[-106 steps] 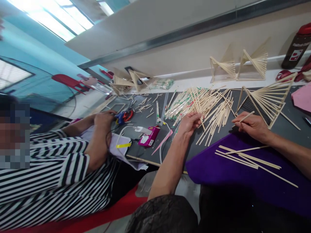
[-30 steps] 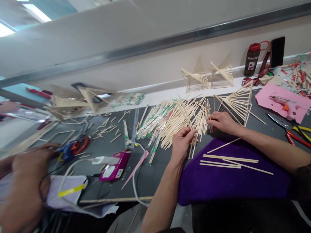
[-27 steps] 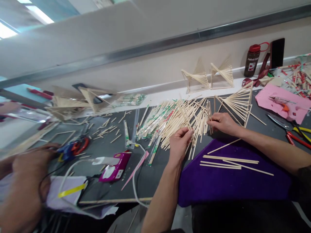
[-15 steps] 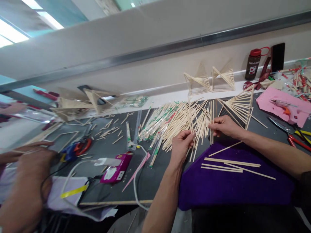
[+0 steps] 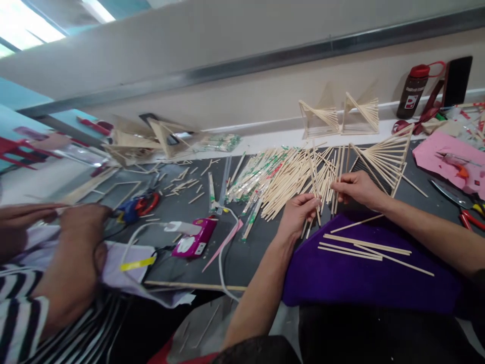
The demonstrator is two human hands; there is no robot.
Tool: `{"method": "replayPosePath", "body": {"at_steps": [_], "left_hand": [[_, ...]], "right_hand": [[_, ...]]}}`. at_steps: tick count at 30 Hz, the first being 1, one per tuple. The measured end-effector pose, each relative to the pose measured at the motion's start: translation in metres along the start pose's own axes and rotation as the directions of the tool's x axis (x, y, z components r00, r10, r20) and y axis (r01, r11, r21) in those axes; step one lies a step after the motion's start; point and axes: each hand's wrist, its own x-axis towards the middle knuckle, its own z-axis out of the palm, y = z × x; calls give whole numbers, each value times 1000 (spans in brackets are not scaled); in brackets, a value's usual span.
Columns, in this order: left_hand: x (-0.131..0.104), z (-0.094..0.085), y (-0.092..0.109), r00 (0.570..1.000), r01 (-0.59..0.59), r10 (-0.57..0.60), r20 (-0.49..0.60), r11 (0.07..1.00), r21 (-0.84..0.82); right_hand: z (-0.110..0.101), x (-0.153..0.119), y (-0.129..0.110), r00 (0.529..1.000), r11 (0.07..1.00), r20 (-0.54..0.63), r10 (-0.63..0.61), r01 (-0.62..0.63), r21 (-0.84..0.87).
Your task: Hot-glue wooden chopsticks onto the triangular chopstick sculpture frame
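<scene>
My left hand pinches thin wooden sticks that stand up from its fingertips. To its right, my right hand has its fingers closed on other upright sticks. Behind both hands spreads a large pile of loose sticks, with some green-ended wrapped ones at its left. Several sticks lie on the purple cloth in front of me. A fanned stick structure stands just beyond my right hand.
Two stick structures stand by the wall. At right are a bottle, pink sheet and pliers. A purple power box with a cable lies left. Another person's hands work at far left.
The view has shifted, so most things sit further right and slightly higher. Both my hands still hold sticks close together. More of the other person's striped sleeve shows.
</scene>
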Motion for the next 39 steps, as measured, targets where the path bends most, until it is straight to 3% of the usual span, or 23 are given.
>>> {"method": "replayPosePath", "body": {"at_steps": [9,18,22,25,28,31,34,37,39], "left_hand": [[-6,17,-4,994,-97,89,61,985,146],[-7,16,-1,993,-119,115,34,973,197],[-3,4,7,980,-161,170,-104,983,88],[3,-12,9,957,-180,208,-203,973,146],[10,-29,6,921,-164,288,-264,897,410],[15,-41,1,894,-92,376,-246,689,719],[15,-45,-2,892,-24,399,-213,511,859],[12,-41,0,871,-90,462,-163,478,874],[9,-34,5,854,-204,505,-127,550,810]], "right_hand": [[-1,-2,-6,987,988,-57,-150,148,-50],[-4,0,-3,977,972,-71,-201,190,-136],[-10,3,-2,914,884,-125,-386,328,-332],[-13,5,4,848,752,-43,-528,444,-487],[-14,9,14,827,683,34,-562,486,-545],[-14,11,20,841,688,44,-539,470,-553],[-14,12,19,874,717,37,-485,422,-555],[-14,12,14,904,745,30,-426,370,-555],[-13,11,11,913,756,33,-407,357,-548]]}}
